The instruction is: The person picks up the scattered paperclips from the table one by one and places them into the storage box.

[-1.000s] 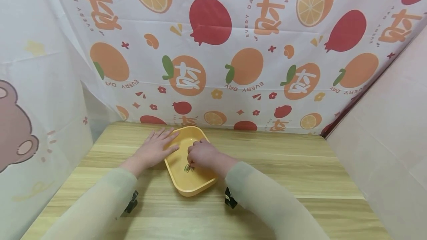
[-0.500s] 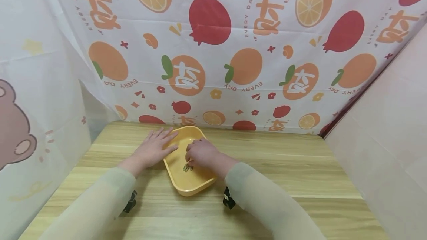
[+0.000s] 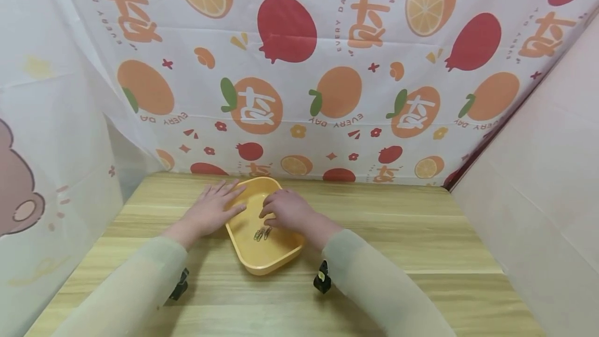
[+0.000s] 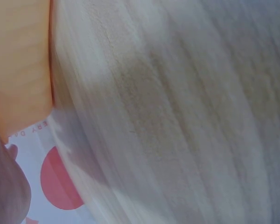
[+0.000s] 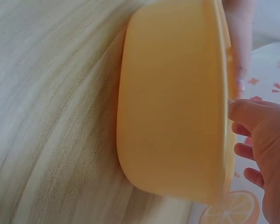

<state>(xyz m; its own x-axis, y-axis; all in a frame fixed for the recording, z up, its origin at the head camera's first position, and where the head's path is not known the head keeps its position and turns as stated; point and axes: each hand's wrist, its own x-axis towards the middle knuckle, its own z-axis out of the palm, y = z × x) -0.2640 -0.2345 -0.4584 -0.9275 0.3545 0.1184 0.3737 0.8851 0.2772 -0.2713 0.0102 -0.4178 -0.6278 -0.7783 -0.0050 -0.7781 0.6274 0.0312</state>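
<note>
Paper clips (image 3: pixel 262 233) lie on the floor of the yellow tray (image 3: pixel 276 261), a small bunch of two or three, and everything I would plan turns on where they sit against my right hand (image 3: pixel 286 210). I see them just under and a little nearer to me than that hand's fingertips, close but apart. Their long axis runs roughly from the tray's near end toward its far end, slightly slanted.

My right-hand grip is loose: fingers gently curled above the tray's interior, holding nothing that I can make out. My left hand (image 3: pixel 212 209) lies flat with straight fingers on the tray's left rim, pressing it in place on the counter (image 3: pixel 398 238); it is farther from the clips than the right.

From the right wrist view the tray's outer wall (image 5: pixel 172 107) stands tall beside the fingers (image 5: pixel 252 116), so any approach has to come from above, over the rim. Inside the tray, the floor around the clips looks bare. Behind the tray's far end hangs the fruit-print cloth (image 3: pixel 299 66), close by.
</note>
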